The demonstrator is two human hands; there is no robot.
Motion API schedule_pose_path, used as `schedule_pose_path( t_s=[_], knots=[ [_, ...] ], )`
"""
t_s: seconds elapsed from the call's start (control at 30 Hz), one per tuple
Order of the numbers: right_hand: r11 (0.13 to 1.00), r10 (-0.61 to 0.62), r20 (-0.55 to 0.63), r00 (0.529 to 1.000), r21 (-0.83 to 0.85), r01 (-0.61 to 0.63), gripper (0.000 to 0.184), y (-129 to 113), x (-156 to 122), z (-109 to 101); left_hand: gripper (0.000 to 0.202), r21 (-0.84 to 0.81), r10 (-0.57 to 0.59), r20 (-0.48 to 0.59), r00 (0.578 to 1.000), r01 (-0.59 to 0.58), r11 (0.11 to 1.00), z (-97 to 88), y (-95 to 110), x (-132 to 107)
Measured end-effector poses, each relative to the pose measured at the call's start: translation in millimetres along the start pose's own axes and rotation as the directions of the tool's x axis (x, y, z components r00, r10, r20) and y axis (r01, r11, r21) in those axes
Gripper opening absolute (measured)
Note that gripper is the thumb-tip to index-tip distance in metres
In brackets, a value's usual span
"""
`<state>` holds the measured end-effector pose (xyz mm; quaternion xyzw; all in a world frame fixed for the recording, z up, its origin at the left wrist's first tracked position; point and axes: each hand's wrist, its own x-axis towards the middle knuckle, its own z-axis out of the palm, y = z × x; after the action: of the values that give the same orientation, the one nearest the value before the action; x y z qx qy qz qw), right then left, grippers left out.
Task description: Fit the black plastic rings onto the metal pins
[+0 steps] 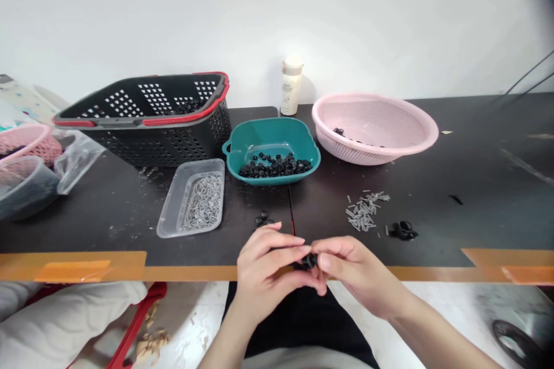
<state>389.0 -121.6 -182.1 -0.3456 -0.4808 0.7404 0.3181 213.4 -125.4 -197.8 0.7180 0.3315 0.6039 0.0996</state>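
My left hand (272, 262) and my right hand (350, 268) meet at the table's front edge, both closed on one small black part (310, 261). Fingers hide much of it, so its exact kind is unclear. Just beyond my left fingertips lie several round black pieces (262, 218). To the right of my right hand is a loose pile of small metal pins (366, 211). Near that pile sits a black clip-like part (405, 230). A teal basin (272, 127) farther back holds many small black round pieces. Left of it, a clear plastic tray (170, 213) contains many metal pins.
A black basket with red handles (173, 127) stands back left; a pink colander (415, 127) with a few black parts sits back right. A white bottle (290, 89) is by the wall. At far left are a clear tub (30, 193) and a seated person's leg (73, 317).
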Motion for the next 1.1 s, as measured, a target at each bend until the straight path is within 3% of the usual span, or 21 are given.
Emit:
schedule_pose_path(
  t_s=[0.17,0.4,0.57,0.7,1.0,1.1],
  knots=[
    [0.985,-0.086,-0.001,0.996,-0.147,0.085,0.033,-6.8,0.0,-2.1,0.013,-0.021,-0.046,0.075,0.996,0.048,0.999,-5.7,0.7,2.4],
    [0.998,0.032,0.067,0.997,-0.063,-0.028,0.025,-11.0,2.3,-7.9,0.012,0.006,-0.026,0.078,0.997,0.025,1.000,-4.5,5.0,2.8],
    [0.993,-0.083,0.105,0.991,-0.076,0.092,0.029,-5.9,-0.3,-3.5,0.012,0.029,0.010,0.066,0.998,-0.012,1.000,-5.9,8.2,5.2],
    [0.981,-0.144,0.062,0.988,-0.120,0.151,0.030,1.2,-3.9,2.2,0.014,0.034,0.028,0.081,0.996,-0.031,0.999,-7.0,7.3,6.1],
    [0.994,-0.108,-0.001,0.994,-0.002,0.108,0.028,20.8,-6.9,4.1,0.012,0.030,0.027,0.160,0.987,-0.033,0.999,-10.6,4.2,6.6],
    [0.991,-0.124,0.045,0.991,0.062,0.121,0.028,24.0,-6.1,3.4,0.015,0.012,0.014,0.171,0.985,-0.016,1.000,-10.1,4.9,7.9]
  ],
)
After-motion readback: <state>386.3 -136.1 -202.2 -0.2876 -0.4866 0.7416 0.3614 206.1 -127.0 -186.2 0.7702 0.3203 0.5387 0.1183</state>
